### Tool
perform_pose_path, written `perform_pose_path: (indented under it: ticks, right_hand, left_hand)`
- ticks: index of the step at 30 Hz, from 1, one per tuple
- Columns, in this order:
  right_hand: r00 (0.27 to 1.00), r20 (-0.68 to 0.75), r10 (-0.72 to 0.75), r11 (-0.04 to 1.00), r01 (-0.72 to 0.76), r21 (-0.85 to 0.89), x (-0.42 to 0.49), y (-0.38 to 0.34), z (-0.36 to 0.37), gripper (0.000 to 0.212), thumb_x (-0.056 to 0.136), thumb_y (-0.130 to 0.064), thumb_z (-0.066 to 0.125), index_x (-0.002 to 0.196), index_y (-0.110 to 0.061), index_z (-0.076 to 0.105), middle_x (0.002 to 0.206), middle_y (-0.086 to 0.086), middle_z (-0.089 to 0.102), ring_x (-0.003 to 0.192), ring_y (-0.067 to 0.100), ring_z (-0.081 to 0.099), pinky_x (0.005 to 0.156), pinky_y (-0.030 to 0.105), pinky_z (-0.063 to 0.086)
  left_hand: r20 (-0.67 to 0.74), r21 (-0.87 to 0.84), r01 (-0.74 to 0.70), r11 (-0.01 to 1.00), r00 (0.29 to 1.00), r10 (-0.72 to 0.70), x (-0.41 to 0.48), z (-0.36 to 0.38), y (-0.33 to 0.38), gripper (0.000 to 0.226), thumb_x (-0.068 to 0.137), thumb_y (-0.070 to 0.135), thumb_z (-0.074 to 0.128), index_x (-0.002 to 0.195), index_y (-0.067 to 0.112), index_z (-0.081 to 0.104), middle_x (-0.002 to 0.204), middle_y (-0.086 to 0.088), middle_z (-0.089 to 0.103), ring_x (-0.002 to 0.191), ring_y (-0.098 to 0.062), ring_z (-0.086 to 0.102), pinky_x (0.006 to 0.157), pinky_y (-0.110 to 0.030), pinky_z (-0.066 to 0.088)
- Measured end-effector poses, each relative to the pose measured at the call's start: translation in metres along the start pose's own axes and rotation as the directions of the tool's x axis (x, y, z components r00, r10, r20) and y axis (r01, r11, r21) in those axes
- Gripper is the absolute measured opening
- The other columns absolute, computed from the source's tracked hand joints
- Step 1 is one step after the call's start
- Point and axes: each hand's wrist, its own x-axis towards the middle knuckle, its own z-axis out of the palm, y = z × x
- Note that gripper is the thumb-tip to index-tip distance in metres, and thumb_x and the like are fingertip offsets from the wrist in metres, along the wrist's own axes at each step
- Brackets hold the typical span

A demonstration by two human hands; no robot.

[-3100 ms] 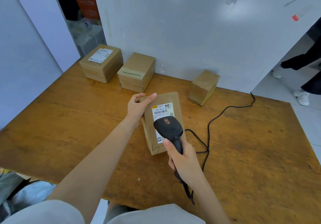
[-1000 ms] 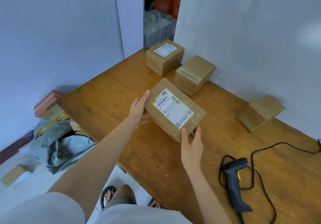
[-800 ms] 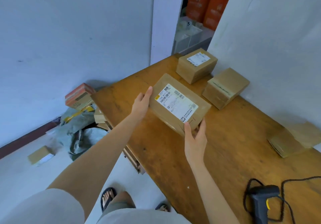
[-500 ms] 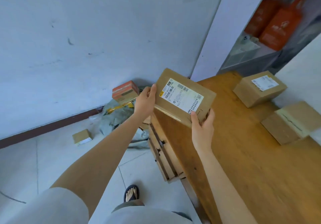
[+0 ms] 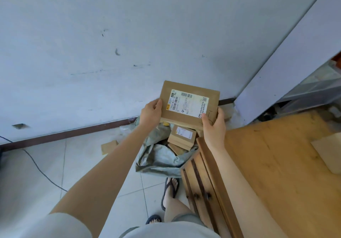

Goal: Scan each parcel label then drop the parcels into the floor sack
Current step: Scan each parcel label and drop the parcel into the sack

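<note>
I hold a flat brown cardboard parcel [image 5: 190,103] with a white barcode label facing up, out past the table's left end. My left hand [image 5: 150,113] grips its left edge and my right hand [image 5: 214,125] grips its near right corner. Directly below it on the floor lies the grey floor sack [image 5: 160,158], open, with a smaller labelled parcel [image 5: 181,138] and other boxes inside. The scanner is out of view.
The wooden table [image 5: 276,173] fills the right side, its drawers facing left beside the sack. Another parcel's corner [image 5: 328,151] lies at the table's right edge. A small box [image 5: 108,146] and a black cable [image 5: 36,165] lie on the tiled floor. My sandalled feet stand below.
I have swung left from the table, carrying the parcel in both hands from over the tabletop to above the floor sack. The scanner was put down earlier and has left the view.
</note>
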Motion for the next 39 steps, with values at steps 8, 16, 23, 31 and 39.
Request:
perform_pose_path:
  ticks: [8, 16, 23, 31, 39]
  right_hand:
    - [0.981, 0.116, 0.156, 0.979, -0.137, -0.153, 0.120, 0.031, 0.026, 0.063, 0.097, -0.032, 0.052, 0.151, -0.016, 0.023, 0.150, 0.004, 0.041, 0.136, 0.023, 0.040, 0.108, 0.035, 0.035]
    - [0.964, 0.019, 0.264, 0.940, -0.253, -0.227, 0.160, 0.037, 0.041, 0.046, 0.099, -0.029, 0.049, 0.141, -0.012, 0.042, 0.145, 0.008, 0.046, 0.134, 0.023, 0.042, 0.107, 0.033, 0.035]
    - [0.938, -0.086, 0.336, 0.909, -0.347, -0.229, 0.132, 0.026, 0.059, 0.034, 0.099, -0.028, 0.048, 0.127, -0.010, 0.053, 0.129, 0.008, 0.055, 0.119, 0.021, 0.052, 0.098, 0.031, 0.041]
    - [0.859, -0.313, 0.404, 0.853, -0.478, -0.209, 0.060, 0.006, 0.058, 0.029, 0.098, -0.030, 0.051, 0.121, -0.015, 0.058, 0.121, 0.003, 0.057, 0.104, 0.013, 0.055, 0.089, 0.024, 0.041]
    - [0.709, -0.530, 0.464, 0.756, -0.629, -0.180, -0.019, 0.009, -0.017, 0.035, 0.098, -0.038, 0.048, 0.126, -0.018, 0.054, 0.133, 0.007, 0.052, 0.121, 0.024, 0.050, 0.085, 0.028, 0.037]
  left_hand:
    - [0.160, 0.089, 0.126, 0.988, 0.977, -0.139, 0.111, 0.035, 0.015, 0.041, 0.098, 0.031, 0.045, 0.138, 0.026, 0.052, 0.132, -0.005, 0.060, 0.100, -0.021, 0.057, 0.081, -0.028, 0.042]
    - [0.279, 0.433, 0.175, 0.884, 0.907, -0.316, 0.183, 0.034, 0.008, 0.031, 0.094, 0.029, 0.049, 0.115, 0.008, 0.059, 0.113, -0.014, 0.059, 0.104, -0.029, 0.054, 0.082, -0.029, 0.037]
    - [0.456, 0.491, -0.075, 0.868, 0.871, -0.183, 0.225, 0.045, 0.031, 0.014, 0.095, 0.026, 0.050, 0.095, 0.013, 0.058, 0.093, -0.007, 0.056, 0.086, -0.023, 0.056, 0.072, -0.028, 0.044]
    - [0.742, 0.476, -0.420, 0.773, 0.664, -0.095, 0.192, 0.093, 0.065, 0.042, 0.095, 0.033, 0.050, 0.114, -0.001, 0.066, 0.117, -0.020, 0.066, 0.109, -0.035, 0.061, 0.077, -0.031, 0.043]
    - [0.935, 0.265, -0.735, 0.623, 0.355, 0.021, 0.077, 0.165, 0.115, 0.032, 0.090, 0.032, 0.049, 0.064, 0.014, 0.045, 0.065, -0.003, 0.046, 0.058, -0.018, 0.043, 0.057, -0.031, 0.032]
